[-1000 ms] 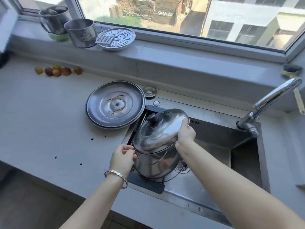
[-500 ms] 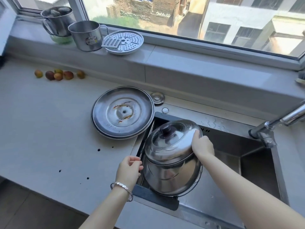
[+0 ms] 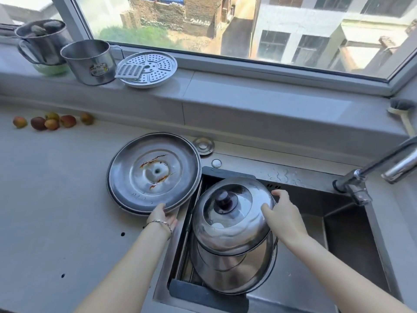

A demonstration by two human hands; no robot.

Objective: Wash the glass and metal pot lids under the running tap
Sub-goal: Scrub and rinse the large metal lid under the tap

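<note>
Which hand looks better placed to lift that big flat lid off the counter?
Left. The left hand is at the near rim of the flat lid; the right hand rests on the domed lid over the pot, farther away.

The pale grey tabletop (image 3: 56,199) runs along the left of the sink (image 3: 352,245) and behind it. A large metal lid (image 3: 153,172) lies upside down on it, rust-streaked around its centre hole, with its right edge reaching the sink's rim. Just behind the lid sit a small metal disc (image 3: 204,145) and a smaller round cap (image 3: 216,163). A cluster of small fruits (image 3: 52,122) lies far left by the wall. On the window ledge (image 3: 248,93) stand a far mug (image 3: 42,44), a near mug (image 3: 90,62), a perforated steamer plate (image 3: 153,71) and, far right, a brush (image 3: 401,109).
</note>
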